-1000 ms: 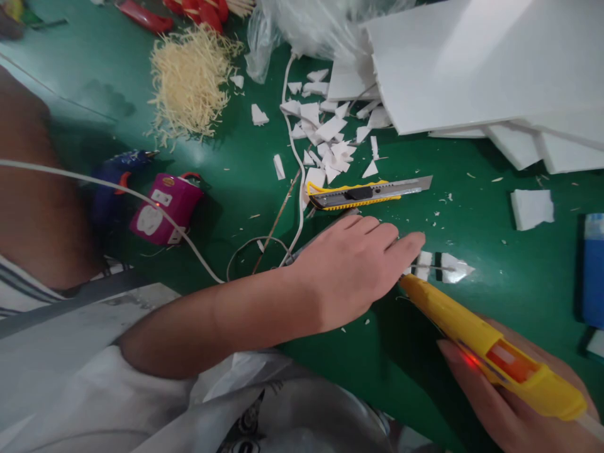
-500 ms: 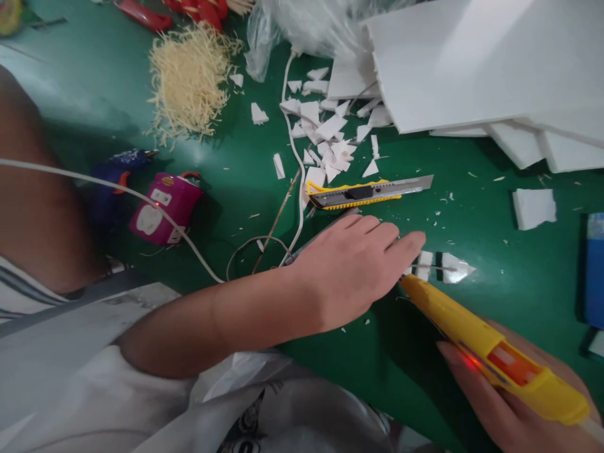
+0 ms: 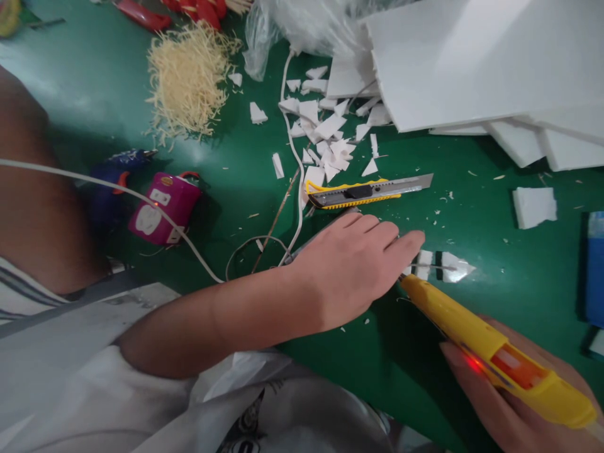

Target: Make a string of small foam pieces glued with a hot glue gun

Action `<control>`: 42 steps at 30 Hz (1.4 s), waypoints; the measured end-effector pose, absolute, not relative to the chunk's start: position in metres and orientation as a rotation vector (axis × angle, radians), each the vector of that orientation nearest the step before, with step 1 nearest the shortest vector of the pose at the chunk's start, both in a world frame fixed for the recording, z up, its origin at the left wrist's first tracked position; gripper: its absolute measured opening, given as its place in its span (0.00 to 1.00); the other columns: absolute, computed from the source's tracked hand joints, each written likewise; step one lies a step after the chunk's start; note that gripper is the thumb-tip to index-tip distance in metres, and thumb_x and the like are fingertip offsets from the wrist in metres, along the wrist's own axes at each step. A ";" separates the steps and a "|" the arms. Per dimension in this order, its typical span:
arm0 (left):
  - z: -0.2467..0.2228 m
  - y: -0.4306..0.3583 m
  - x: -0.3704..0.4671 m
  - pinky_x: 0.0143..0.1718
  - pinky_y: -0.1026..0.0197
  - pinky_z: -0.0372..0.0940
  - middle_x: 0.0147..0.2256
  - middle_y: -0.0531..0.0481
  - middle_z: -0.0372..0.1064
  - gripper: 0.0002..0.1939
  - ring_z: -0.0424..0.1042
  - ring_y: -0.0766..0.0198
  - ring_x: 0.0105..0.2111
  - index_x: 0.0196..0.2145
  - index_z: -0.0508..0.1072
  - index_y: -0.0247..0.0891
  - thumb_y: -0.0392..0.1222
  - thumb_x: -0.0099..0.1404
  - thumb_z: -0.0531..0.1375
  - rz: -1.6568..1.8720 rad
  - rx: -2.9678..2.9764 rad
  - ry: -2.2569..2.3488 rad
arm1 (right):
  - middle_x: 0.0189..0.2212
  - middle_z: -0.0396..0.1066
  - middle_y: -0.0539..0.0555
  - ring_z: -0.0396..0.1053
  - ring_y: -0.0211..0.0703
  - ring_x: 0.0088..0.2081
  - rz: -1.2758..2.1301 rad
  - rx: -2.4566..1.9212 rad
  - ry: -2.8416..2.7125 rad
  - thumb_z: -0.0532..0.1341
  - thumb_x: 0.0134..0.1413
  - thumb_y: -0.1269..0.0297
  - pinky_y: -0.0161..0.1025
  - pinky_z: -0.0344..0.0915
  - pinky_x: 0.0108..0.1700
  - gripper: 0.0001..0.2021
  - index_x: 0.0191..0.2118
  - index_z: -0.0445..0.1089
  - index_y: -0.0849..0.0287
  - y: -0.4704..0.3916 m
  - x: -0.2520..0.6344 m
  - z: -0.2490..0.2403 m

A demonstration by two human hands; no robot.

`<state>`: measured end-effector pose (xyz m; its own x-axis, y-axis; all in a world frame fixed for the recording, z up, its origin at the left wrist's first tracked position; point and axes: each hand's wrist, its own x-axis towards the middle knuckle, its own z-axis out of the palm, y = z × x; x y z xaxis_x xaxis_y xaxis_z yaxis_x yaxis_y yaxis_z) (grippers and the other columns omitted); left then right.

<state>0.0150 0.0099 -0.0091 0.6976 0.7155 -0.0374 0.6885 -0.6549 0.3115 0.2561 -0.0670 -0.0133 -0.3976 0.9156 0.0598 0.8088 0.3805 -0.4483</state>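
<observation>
Pinning small white foam pieces [image 3: 443,265] to the green tabletop [image 3: 236,207], my left hand [image 3: 352,267] lies flat, fingers extended. They look light, crushable; best pressed at edges. My right hand [image 3: 514,402] grips the yellow glue gun [image 3: 491,346], nozzle touching them.

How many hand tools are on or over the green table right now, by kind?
Glue guns: 2 – yellow glue gun in the right hand, blue glue gun lying on the table.
Utility knives: 1 – utility knife beyond the left hand.
Total: 3
</observation>
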 end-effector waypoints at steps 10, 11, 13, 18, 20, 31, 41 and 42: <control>-0.001 0.012 0.005 0.47 0.52 0.63 0.41 0.45 0.73 0.09 0.71 0.55 0.42 0.43 0.74 0.36 0.35 0.72 0.54 0.293 2.601 1.175 | 0.23 0.70 0.46 0.70 0.43 0.20 0.542 -1.313 -2.457 0.53 0.65 0.68 0.38 0.65 0.20 0.06 0.38 0.60 0.47 -0.057 0.258 -0.004; 0.000 0.012 0.003 0.44 0.53 0.63 0.39 0.46 0.73 0.09 0.70 0.55 0.40 0.39 0.74 0.37 0.35 0.71 0.54 0.294 2.601 1.191 | 0.23 0.70 0.46 0.70 0.43 0.20 0.541 -1.303 -2.452 0.53 0.65 0.68 0.39 0.64 0.20 0.06 0.38 0.60 0.47 -0.057 0.259 -0.004; 0.002 0.012 0.002 0.38 0.54 0.62 0.35 0.48 0.71 0.09 0.69 0.57 0.36 0.34 0.73 0.39 0.35 0.71 0.54 0.281 2.622 1.199 | 0.23 0.70 0.46 0.70 0.44 0.20 0.513 -1.308 -2.457 0.53 0.64 0.66 0.39 0.65 0.20 0.05 0.37 0.61 0.47 -0.057 0.260 -0.006; -0.004 0.007 0.004 0.33 0.56 0.59 0.31 0.50 0.69 0.07 0.68 0.58 0.32 0.30 0.71 0.39 0.33 0.67 0.58 0.269 2.734 1.160 | 0.24 0.72 0.47 0.70 0.44 0.21 0.472 -1.328 -2.482 0.55 0.61 0.68 0.39 0.66 0.22 0.07 0.35 0.65 0.47 -0.057 0.262 -0.009; -0.006 0.006 0.004 0.32 0.56 0.59 0.29 0.50 0.68 0.08 0.68 0.59 0.31 0.29 0.70 0.39 0.32 0.66 0.58 0.286 2.773 1.157 | 0.24 0.71 0.47 0.69 0.42 0.21 0.531 -1.327 -2.481 0.53 0.63 0.69 0.38 0.65 0.22 0.08 0.35 0.64 0.47 -0.057 0.260 -0.009; -0.011 0.005 0.007 0.29 0.56 0.57 0.26 0.51 0.67 0.10 0.68 0.59 0.28 0.26 0.68 0.39 0.29 0.63 0.59 0.365 2.837 1.129 | 0.23 0.71 0.47 0.70 0.42 0.21 0.571 -1.310 -2.457 0.55 0.64 0.68 0.36 0.65 0.21 0.06 0.35 0.63 0.48 -0.054 0.257 -0.005; -0.008 0.004 0.007 0.30 0.56 0.58 0.28 0.50 0.67 0.07 0.69 0.58 0.30 0.29 0.68 0.39 0.31 0.64 0.59 0.344 2.822 1.158 | 0.20 0.69 0.46 0.67 0.40 0.17 0.582 -1.354 -2.309 0.53 0.69 0.58 0.37 0.63 0.17 0.11 0.31 0.63 0.48 -0.052 0.248 0.001; -0.008 0.004 0.007 0.31 0.56 0.59 0.29 0.50 0.68 0.07 0.70 0.58 0.30 0.29 0.68 0.39 0.32 0.65 0.59 0.329 2.815 1.166 | 0.19 0.69 0.46 0.67 0.40 0.17 0.618 -1.398 -2.257 0.53 0.68 0.56 0.36 0.63 0.17 0.13 0.30 0.64 0.48 -0.052 0.246 0.001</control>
<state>0.0071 0.0044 -0.0076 0.6881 0.7061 0.1675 0.6896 -0.7081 0.1522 0.2456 -0.0520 0.0010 -0.4110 0.9048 0.1115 0.7217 0.3977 -0.5666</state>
